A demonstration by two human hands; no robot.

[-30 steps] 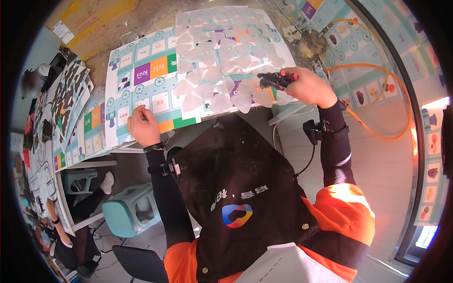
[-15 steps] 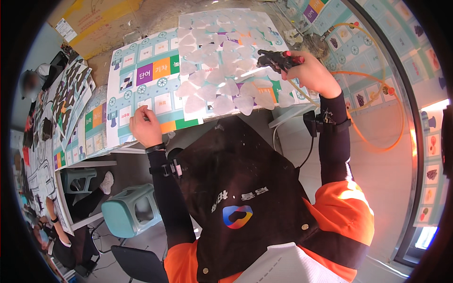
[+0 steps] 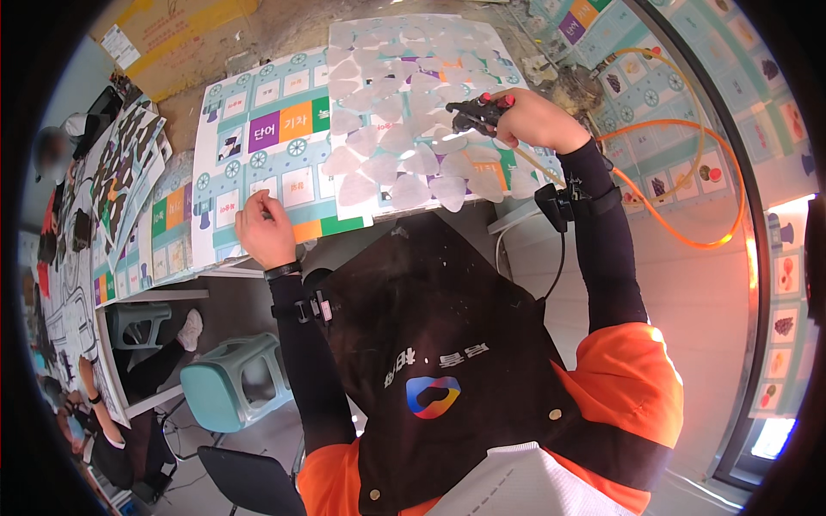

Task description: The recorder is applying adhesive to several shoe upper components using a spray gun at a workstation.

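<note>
My right hand (image 3: 544,120) is closed round a black spray gun (image 3: 475,115) with red knobs, held above the right part of the work surface. Below the gun lies a white sheet covered with rows of pale, translucent rounded pieces (image 3: 447,191); some stick out over its front edge. Colour print shows through between them. Left of it lies a printed card sheet (image 3: 249,163) with teal wheels, small pictures and purple, orange and green blocks. My left hand (image 3: 265,230) rests on that sheet's front edge, fingers curled in, with nothing visible in them.
An orange hose (image 3: 731,193) loops at the right beside hanging printed sheets (image 3: 632,77). A cardboard box (image 3: 172,34) stands behind the table. More printed sheets (image 3: 129,172) lie at the left. Teal stools (image 3: 225,387) and a dark chair (image 3: 245,477) stand below; another person (image 3: 107,430) sits at far left.
My right hand has moved the spray gun a little to the left over the pale pieces, and the orange hose has shifted. My left hand has stayed in place.
</note>
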